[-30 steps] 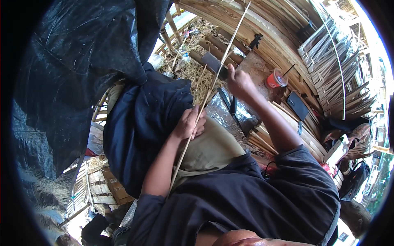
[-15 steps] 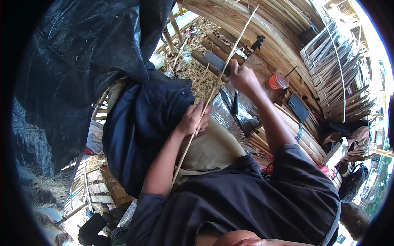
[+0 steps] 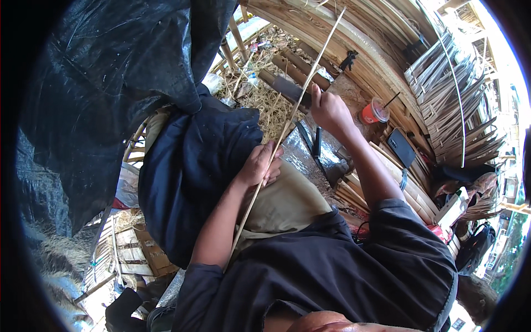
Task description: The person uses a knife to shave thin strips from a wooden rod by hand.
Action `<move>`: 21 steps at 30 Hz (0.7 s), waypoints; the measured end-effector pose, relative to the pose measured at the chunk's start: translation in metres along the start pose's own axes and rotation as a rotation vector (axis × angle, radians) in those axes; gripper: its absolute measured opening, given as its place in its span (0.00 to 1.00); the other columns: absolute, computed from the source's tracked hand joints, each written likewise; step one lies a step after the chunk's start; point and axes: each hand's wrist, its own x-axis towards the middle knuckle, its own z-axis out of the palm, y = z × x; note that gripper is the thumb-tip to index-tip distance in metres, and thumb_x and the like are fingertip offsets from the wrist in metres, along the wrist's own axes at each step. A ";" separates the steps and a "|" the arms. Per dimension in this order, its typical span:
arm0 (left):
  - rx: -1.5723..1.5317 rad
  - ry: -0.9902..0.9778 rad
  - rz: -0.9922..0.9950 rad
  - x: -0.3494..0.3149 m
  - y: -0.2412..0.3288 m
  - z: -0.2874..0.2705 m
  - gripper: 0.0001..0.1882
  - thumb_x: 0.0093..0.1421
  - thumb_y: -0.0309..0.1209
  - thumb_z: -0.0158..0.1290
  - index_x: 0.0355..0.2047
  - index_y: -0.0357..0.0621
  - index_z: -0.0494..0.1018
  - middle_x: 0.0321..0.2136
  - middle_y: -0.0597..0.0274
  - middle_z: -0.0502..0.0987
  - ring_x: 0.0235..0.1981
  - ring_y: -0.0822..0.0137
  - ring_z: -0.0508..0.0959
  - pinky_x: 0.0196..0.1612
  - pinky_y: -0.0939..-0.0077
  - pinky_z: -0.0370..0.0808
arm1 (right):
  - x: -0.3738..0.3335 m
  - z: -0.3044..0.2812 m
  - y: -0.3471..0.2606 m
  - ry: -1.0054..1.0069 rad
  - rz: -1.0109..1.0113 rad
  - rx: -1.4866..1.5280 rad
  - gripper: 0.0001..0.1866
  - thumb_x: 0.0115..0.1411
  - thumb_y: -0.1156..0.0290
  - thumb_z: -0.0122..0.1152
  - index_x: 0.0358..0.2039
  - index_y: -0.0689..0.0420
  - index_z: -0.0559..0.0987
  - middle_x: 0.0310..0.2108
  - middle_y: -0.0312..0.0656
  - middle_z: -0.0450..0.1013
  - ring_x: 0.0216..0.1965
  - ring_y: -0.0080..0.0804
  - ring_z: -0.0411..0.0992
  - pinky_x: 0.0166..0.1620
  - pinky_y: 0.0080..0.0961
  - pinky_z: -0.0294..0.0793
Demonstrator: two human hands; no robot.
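Observation:
A long, thin bamboo strip [image 3: 306, 83] runs slantwise from beside my left forearm, across my lap, up to the top of the view. My left hand [image 3: 260, 164] is closed around it over my thigh. Farther up, my right hand [image 3: 332, 113] makes a fist on a knife with a broad dark blade [image 3: 289, 88], its thumb up near the strip. The blade crosses the strip and points left; its handle is hidden in the fist. Below that fist, a black-handled tool [image 3: 317, 143] lies on a shiny silvery sheet [image 3: 334, 152].
A lidded cup of red drink [image 3: 374, 111] with a straw stands right of my right hand, near a dark phone [image 3: 400, 147]. Split bamboo [image 3: 412, 191] is stacked beside my right arm. Straw-like shavings [image 3: 270, 108] litter the ground ahead. Dark plastic sheeting [image 3: 121, 72] hangs at left.
My right hand and the blade have shifted slightly down along the strip. A pale curl of shaving that stood by the hand no longer shows there. My left hand keeps its place.

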 end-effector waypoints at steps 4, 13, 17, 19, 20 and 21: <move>0.046 0.010 0.034 0.002 0.003 0.003 0.24 0.71 0.56 0.34 0.30 0.50 0.61 0.08 0.73 0.55 0.06 0.78 0.54 0.10 0.81 0.52 | -0.023 -0.005 -0.017 -0.227 -0.024 0.004 0.33 0.72 0.51 0.32 0.30 0.68 0.77 0.27 0.67 0.74 0.36 0.67 0.75 0.43 0.55 0.73; -0.008 -0.017 0.013 -0.001 0.004 0.001 0.23 0.72 0.54 0.34 0.30 0.50 0.61 0.08 0.73 0.54 0.06 0.78 0.54 0.09 0.81 0.53 | -0.022 -0.001 -0.012 -0.543 0.302 0.523 0.38 0.71 0.39 0.28 0.18 0.59 0.66 0.12 0.37 0.61 0.10 0.25 0.59 0.13 0.27 0.58; 0.014 -0.001 -0.006 -0.001 0.003 0.001 0.23 0.72 0.54 0.33 0.30 0.51 0.61 0.07 0.72 0.55 0.05 0.77 0.52 0.09 0.80 0.53 | -0.020 -0.011 -0.013 -0.699 0.398 0.625 0.37 0.70 0.37 0.29 0.20 0.58 0.67 0.11 0.32 0.57 0.09 0.24 0.54 0.13 0.24 0.55; 0.011 -0.012 -0.001 0.000 0.003 0.001 0.23 0.72 0.54 0.33 0.30 0.51 0.61 0.08 0.72 0.55 0.05 0.77 0.53 0.09 0.80 0.53 | -0.018 -0.009 -0.008 -0.751 0.407 0.647 0.37 0.70 0.36 0.29 0.20 0.57 0.67 0.11 0.32 0.56 0.09 0.23 0.54 0.13 0.24 0.54; 0.003 -0.012 -0.002 0.000 0.003 0.002 0.23 0.72 0.54 0.33 0.30 0.51 0.61 0.08 0.72 0.55 0.05 0.77 0.53 0.09 0.80 0.53 | -0.015 -0.007 -0.003 -0.805 0.417 0.669 0.38 0.69 0.35 0.29 0.20 0.56 0.67 0.11 0.32 0.56 0.09 0.22 0.54 0.13 0.23 0.54; -0.005 -0.010 -0.003 -0.001 0.003 0.002 0.23 0.72 0.54 0.33 0.30 0.52 0.61 0.08 0.72 0.55 0.05 0.77 0.53 0.09 0.81 0.53 | -0.011 -0.005 0.005 -0.804 0.415 0.670 0.38 0.69 0.35 0.29 0.20 0.56 0.67 0.11 0.32 0.56 0.09 0.22 0.54 0.13 0.23 0.54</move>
